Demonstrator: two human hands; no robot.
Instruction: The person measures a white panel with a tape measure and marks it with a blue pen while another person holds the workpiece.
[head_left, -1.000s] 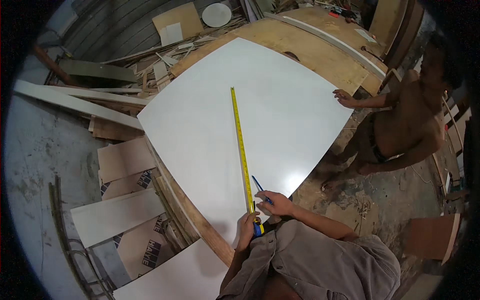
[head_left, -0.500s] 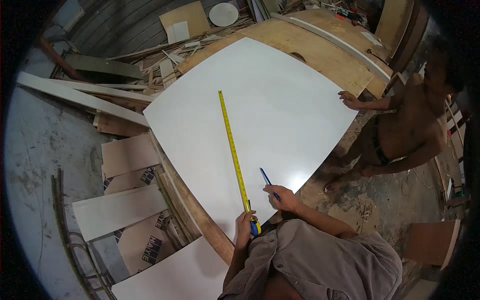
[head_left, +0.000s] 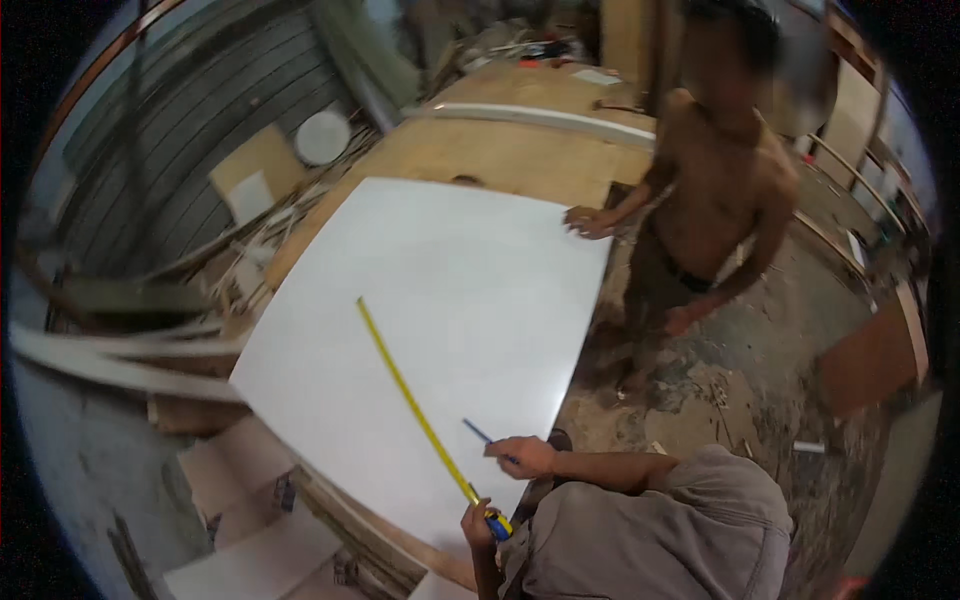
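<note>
A large white board lies flat on a wooden workbench. Near the board's closest corner, my left hand grips the blue and yellow case of a tape measure. Its yellow blade stretches out away from me across the white surface. To the right, my right hand is closed round a slim blue pen, which points toward the blade and does not touch it. A co-worker's hand rests on the board's far right corner.
The co-worker stands right of the board. A long white strip crosses the bench beyond it. Scrap wood is piled at the left, with pale panels below. A brown panel stands at the right.
My view has swung up and to the right, so the board and bench appear lower and further left. Both hands keep hold of the tape measure and the pen.
</note>
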